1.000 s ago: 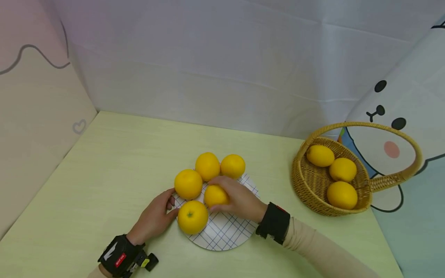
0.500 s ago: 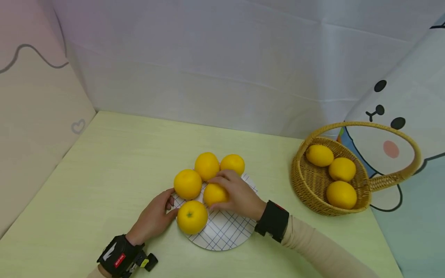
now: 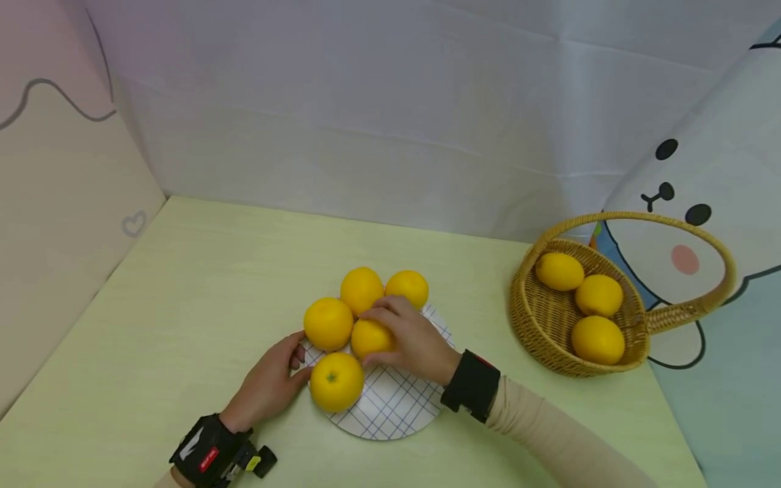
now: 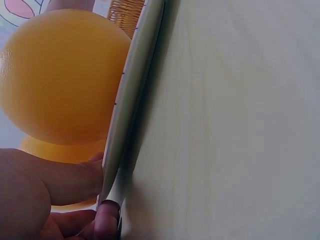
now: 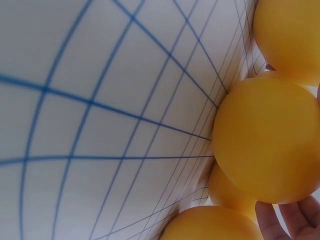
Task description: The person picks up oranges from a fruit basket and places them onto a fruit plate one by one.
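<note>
A round white plate (image 3: 396, 407) with a blue grid pattern lies on the table, bearing several oranges. My left hand (image 3: 268, 381) pinches the plate's left rim; in the left wrist view the thumb (image 4: 75, 182) is on top and a fingertip (image 4: 106, 220) beneath. In my right hand (image 3: 421, 342) is an orange (image 3: 369, 339) near the plate's middle, held between thumb and fingers. In the right wrist view this orange (image 5: 267, 137) sits right at the plate's surface. Around it are a front orange (image 3: 337, 381), a left one (image 3: 328, 323) and two behind, the rear orange (image 3: 362, 291) and the right rear orange (image 3: 407, 289).
On the right of the table stands a wicker basket (image 3: 537, 325) with a tall handle (image 3: 677, 315). Three yellow fruits, lemon-like in shape, lie in it, one being the front fruit (image 3: 598, 340). A white cloth wall (image 3: 366, 135) rises behind the table (image 3: 201, 285).
My right hand has shifted slightly left with its orange, closer to the left and front oranges. The left hand keeps its place on the rim.
</note>
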`<state>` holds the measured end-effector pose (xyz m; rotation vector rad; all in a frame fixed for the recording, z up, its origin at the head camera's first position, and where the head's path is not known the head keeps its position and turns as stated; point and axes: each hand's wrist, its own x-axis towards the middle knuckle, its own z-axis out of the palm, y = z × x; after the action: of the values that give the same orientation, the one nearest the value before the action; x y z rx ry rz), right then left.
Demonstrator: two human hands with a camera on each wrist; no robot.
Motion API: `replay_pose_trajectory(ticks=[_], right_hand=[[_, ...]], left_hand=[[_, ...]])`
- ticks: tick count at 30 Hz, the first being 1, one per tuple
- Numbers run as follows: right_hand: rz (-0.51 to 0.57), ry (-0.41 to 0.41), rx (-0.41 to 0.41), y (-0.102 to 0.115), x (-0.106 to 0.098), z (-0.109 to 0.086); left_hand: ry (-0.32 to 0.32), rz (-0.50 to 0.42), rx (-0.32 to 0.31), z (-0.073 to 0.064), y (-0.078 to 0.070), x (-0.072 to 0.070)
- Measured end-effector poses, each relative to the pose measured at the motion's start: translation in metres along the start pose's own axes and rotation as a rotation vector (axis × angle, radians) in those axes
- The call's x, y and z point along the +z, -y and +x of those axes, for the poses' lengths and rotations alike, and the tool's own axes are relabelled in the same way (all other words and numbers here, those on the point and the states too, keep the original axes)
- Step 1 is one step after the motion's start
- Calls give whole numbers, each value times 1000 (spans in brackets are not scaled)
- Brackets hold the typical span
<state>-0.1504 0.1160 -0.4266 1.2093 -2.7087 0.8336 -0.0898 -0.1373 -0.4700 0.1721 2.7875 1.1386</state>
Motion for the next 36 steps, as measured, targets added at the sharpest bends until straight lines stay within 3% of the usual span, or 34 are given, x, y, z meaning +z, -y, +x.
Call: replay_pose_trajectory(ticks=[17, 22, 29, 36], right_hand=[[-23, -9, -14, -1, -2, 1], [2, -59, -10, 1, -12, -1], [13, -209, 0, -5, -48, -9], [-64, -374, 106, -32, -106, -31]], left_hand=[[0, 7, -7, 1, 2, 1], [0, 4, -10, 1, 1, 0], [7, -11, -21, -1, 0, -2], [7, -11, -12, 0, 1, -2]])
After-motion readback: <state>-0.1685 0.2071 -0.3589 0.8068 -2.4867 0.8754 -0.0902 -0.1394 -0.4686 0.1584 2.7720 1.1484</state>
